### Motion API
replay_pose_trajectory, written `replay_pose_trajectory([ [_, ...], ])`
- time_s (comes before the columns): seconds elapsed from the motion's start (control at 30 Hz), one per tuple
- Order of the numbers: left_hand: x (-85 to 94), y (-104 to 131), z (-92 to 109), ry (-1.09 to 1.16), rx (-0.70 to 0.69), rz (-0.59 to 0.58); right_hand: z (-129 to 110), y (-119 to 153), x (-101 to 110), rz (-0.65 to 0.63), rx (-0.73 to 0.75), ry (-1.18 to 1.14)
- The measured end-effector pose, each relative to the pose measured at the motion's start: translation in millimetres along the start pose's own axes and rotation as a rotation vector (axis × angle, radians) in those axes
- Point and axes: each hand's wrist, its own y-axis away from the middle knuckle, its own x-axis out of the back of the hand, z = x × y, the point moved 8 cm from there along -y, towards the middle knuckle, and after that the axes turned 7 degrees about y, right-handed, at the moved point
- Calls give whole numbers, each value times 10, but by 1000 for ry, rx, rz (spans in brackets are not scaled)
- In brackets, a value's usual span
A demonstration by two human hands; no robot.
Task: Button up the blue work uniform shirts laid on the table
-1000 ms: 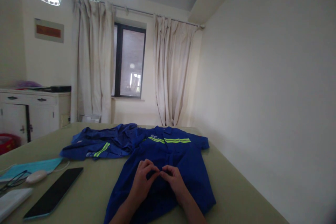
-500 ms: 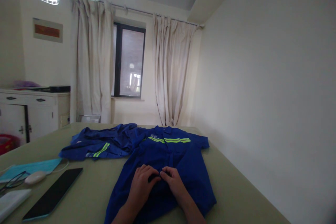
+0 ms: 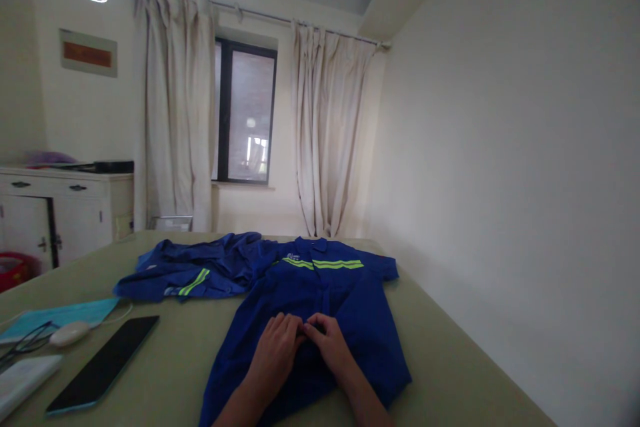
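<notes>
A blue short-sleeved work shirt [image 3: 370,320] with yellow-green reflective stripes across its chest lies face up, collar at the far end. Both hands meet over its front placket, below the stripes. My left hand [image 3: 279,347] is closed, fingers bent and thumb tip tucked in against the cloth. Beside it, my right hand [image 3: 327,341] pinches with thumb and index finger at the same spot. The fingertips nearly touch each other, and they cover the bit of placket between them; whether a button is there I cannot make out.
A second blue work garment [image 3: 200,270] lies crumpled to the left of the shirt on the green table [image 3: 170,373]. Nearer left are a light-blue face mask [image 3: 65,313], a white mouse [image 3: 70,333], a black phone [image 3: 105,363] and a white box-like object [image 3: 25,380].
My left hand has turned slightly inward, its thumb now less visible and its fingers closer to the right hand's. The right hand stays in nearly the same place.
</notes>
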Motion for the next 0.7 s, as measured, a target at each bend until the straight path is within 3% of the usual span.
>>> replay_pose_trajectory([
  [0.2, -17, 19, -15, -31, -26, 18, -101, 21, -20, -41, 63, 26],
  [0.33, 70, -10, -29, 230, 35, 24, -181, 2, -53, -96, 73, -69],
  [0.5, 154, 86, -51, 509, 209, 100, -424, 170, 85, -86, 112, -113],
  [0.57, 110, 214, 17, 493, 201, 59, -523, 364, 127, -151, 144, -81],
  [0.7, -76, 559, 265, 451, 8, -158, -509, 788, 311, -265, 191, 82],
])
